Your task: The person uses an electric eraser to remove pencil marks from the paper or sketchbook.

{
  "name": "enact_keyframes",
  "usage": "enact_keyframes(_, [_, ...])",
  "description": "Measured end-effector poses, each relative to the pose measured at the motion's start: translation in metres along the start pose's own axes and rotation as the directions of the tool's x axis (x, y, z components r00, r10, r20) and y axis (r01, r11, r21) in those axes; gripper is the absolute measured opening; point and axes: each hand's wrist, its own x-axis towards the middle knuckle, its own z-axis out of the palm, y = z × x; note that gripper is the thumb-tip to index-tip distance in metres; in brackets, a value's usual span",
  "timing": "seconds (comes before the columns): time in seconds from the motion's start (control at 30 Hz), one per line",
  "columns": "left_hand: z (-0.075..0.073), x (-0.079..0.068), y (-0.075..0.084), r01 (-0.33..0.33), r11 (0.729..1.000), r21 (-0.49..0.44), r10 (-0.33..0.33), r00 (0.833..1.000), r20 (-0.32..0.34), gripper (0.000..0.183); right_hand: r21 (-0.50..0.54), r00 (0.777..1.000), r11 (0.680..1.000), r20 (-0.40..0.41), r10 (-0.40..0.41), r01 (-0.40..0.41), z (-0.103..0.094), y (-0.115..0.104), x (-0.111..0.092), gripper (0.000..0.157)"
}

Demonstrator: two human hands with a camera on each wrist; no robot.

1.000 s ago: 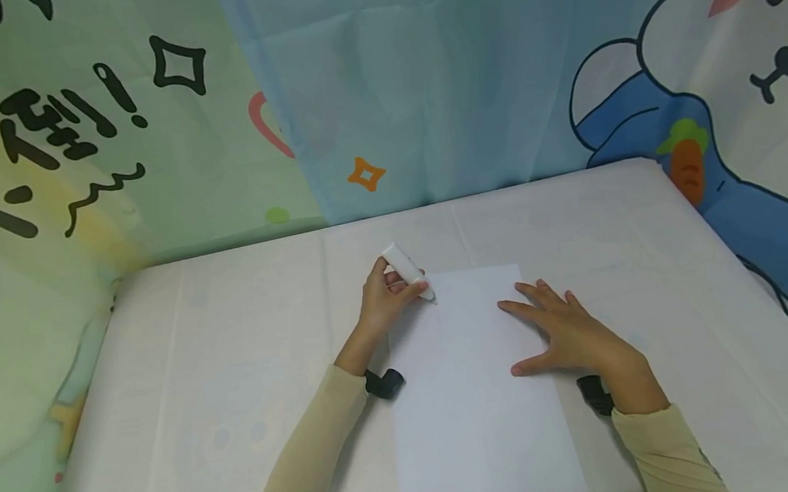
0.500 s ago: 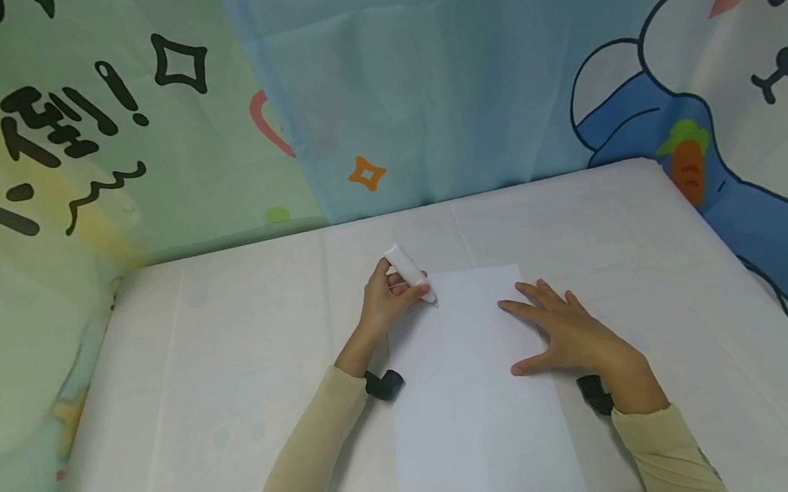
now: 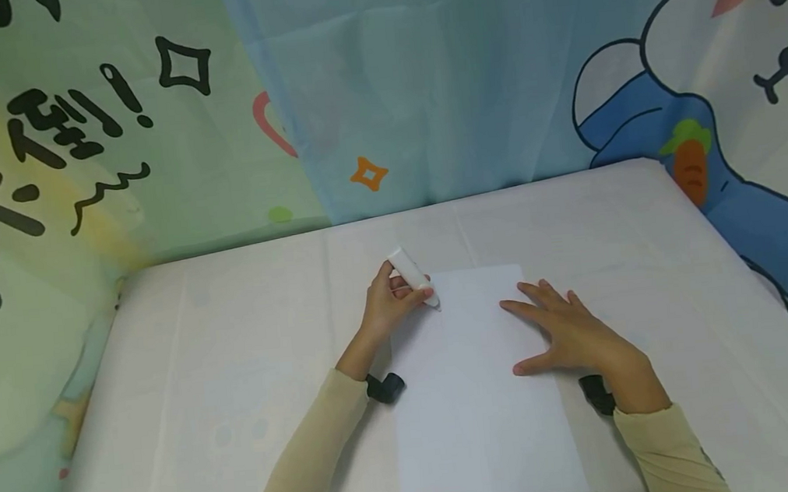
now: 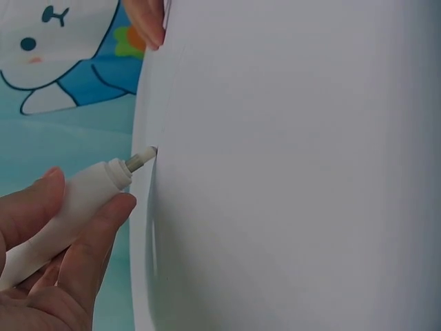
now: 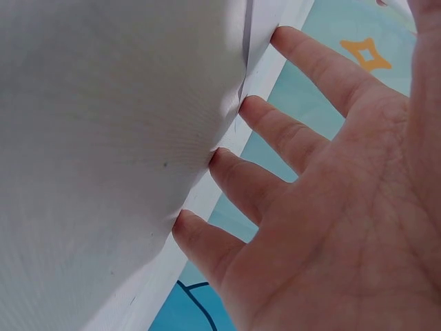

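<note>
A sheet of white paper lies on the table. My left hand grips a white electric eraser near the sheet's far left corner. In the left wrist view, the electric eraser has a thick white body, a short metal collar and a pale tip, which touches the paper. Thumb and fingers of the left hand wrap its body. My right hand rests on the paper's right side with its fingers spread. The right wrist view has the fingertips of the right hand pressing on the sheet.
A white cloth covers the table. Behind it hangs a printed curtain with a cartoon animal at the right. Black wrist cameras sit on both wrists.
My left hand has moved the electric eraser slightly toward me, its tip now a little lower on the paper. The right hand keeps its place, and the view has shifted slightly.
</note>
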Motion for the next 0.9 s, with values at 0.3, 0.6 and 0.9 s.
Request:
enact_keyframes(0.3, [0.0,-0.0037,-0.0016,-0.015,1.0,0.004,0.015,1.0,0.013,0.051,0.005,1.0,1.0,0.003,0.002,-0.002,0.0004,-0.0001,0.0009,0.098])
enact_keyframes(0.6, [-0.0003,-0.0064,-0.0011,-0.025,1.0,0.007,0.025,0.999,0.028,0.05,-0.005,1.0,1.0,0.006,0.002,-0.002,0.001,0.0006,0.0013,0.098])
enact_keyframes(0.9, [0.0002,-0.0086,-0.0029,-0.033,0.999,0.032,0.032,0.999,0.032,0.051,-0.013,1.0,1.0,0.003,0.014,-0.014,0.0018,0.0011,0.0036,0.099])
